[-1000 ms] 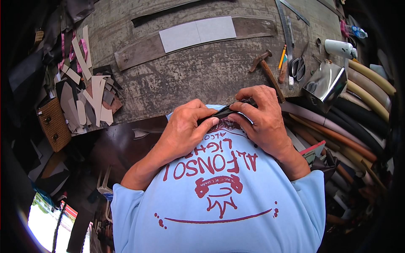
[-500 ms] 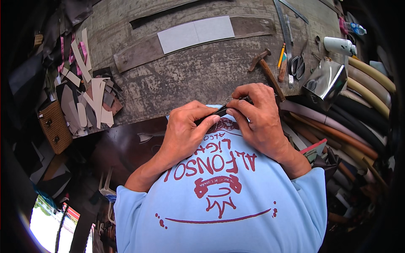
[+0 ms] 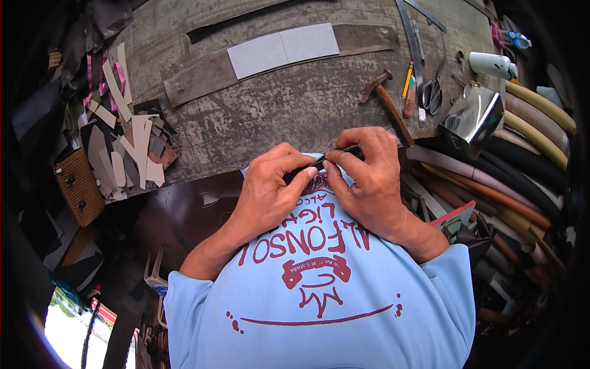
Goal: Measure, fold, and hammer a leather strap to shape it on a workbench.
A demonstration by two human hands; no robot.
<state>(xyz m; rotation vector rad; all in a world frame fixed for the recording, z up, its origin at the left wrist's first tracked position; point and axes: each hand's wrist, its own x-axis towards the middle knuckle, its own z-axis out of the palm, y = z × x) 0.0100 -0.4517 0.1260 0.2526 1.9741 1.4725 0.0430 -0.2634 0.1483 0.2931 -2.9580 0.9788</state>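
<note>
Close to my chest, at the near edge of the worktable, both hands pinch a narrow black strip that looks like leather. My left hand has its thumb and index finger closed on one end. With bent fingers, my right hand grips the strip just to the right, its fingertips almost meeting those of the left. Most of the strip is hidden by the fingers. A hammer lies just beyond my right hand, its handle end near the knuckles.
White paper pieces rest on a long brown strip. Scissors, a yellow pencil, a steel ruler and a metal can are at right. Scraps pile up at left; rolls of material fill the right side.
My right hand has shifted slightly left and down, bringing its fingertips closer to the left hand on the black strip. The left hand stays nearly still.
</note>
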